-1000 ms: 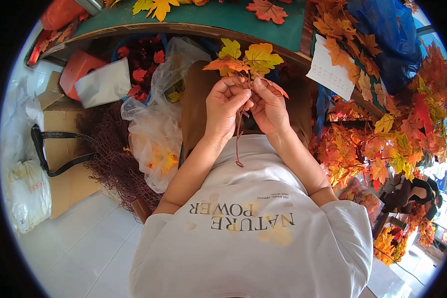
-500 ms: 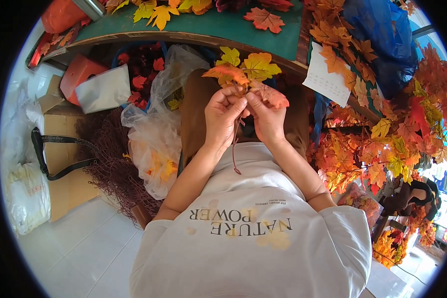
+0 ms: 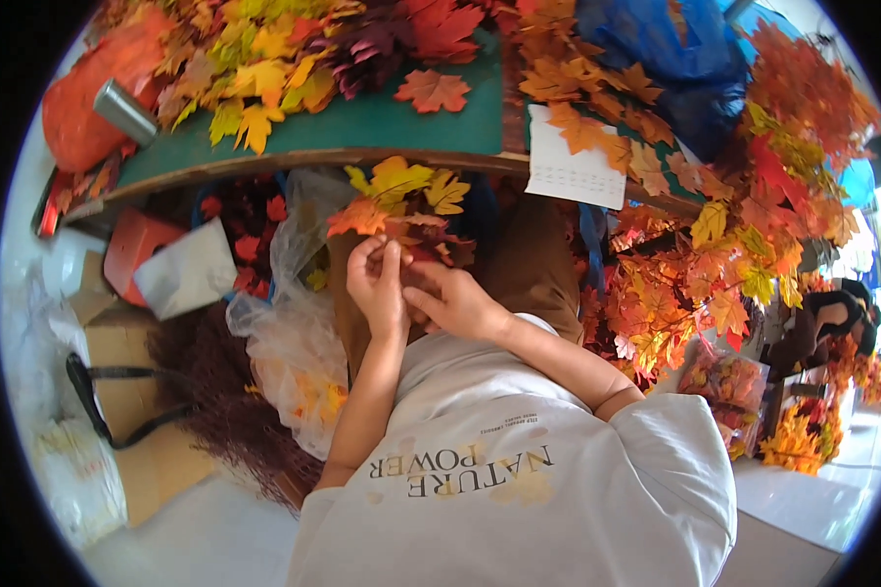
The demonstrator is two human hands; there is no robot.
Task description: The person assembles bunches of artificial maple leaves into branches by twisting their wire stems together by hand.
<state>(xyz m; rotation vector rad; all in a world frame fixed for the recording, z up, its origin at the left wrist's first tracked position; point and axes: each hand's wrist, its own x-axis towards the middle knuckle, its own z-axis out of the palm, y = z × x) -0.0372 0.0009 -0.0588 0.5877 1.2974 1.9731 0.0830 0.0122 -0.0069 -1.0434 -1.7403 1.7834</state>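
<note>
Above my lap I have a small spray of artificial maple leaves [image 3: 398, 182], with yellow leaves on top, an orange one at the left and dark red ones at the right. My left hand [image 3: 378, 286] pinches its base between thumb and fingertips. Just to the right and slightly lower, my right hand [image 3: 457, 303] reaches across, its fingers bent in close against the left palm. The brown stem is hidden behind the hands, so what the right fingers grip does not show.
Ahead stands a green-topped table [image 3: 313, 134] with a heap of yellow leaves [image 3: 259, 78], a single red leaf [image 3: 433, 90] and a paper sheet [image 3: 578, 166]. At left are a cardboard box [image 3: 127, 391], dark brown twigs [image 3: 201, 411] and a plastic bag [image 3: 294, 362]. Leaf branches [image 3: 675, 293] crowd the right.
My view has shifted, showing more of the table. My right hand has turned and moved lower, across toward the left palm. The hanging stem has gone from sight; the leaves have turned.
</note>
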